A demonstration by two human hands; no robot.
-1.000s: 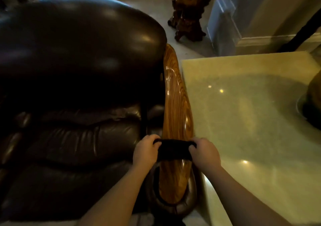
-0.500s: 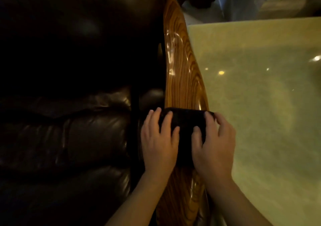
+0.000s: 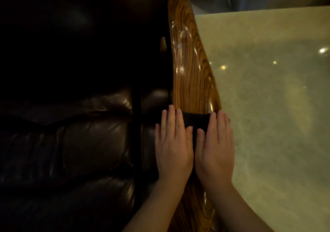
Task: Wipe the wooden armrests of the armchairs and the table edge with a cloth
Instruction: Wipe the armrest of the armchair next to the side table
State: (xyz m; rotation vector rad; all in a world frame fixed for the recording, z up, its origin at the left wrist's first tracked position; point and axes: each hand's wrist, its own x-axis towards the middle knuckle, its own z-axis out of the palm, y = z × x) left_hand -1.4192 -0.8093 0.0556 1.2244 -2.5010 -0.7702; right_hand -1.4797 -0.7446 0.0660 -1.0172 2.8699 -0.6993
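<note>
Both hands lie flat, side by side, on a dark cloth (image 3: 193, 122) spread across the wooden armrest (image 3: 192, 74) of a dark leather armchair (image 3: 80, 133). The left hand (image 3: 172, 146) covers the cloth's left part, its fingers (image 3: 171, 119) stretched forward and close together, reaching past the cloth's far edge on the seat side. The right hand (image 3: 215, 148) presses the right part, its fingers (image 3: 220, 123) straight and held together too; neither hand grips the cloth, both simply press it down with open palms. The thumbs nearly meet in the middle, with a strip of cloth showing between and ahead of them. The armrest is glossy, with bold striped grain, and catches small glints of light farther along. Just to the right, touching or nearly touching the armrest, sits a pale stone-like counter (image 3: 267, 106) with a shiny top reflecting a few lamps.
</note>
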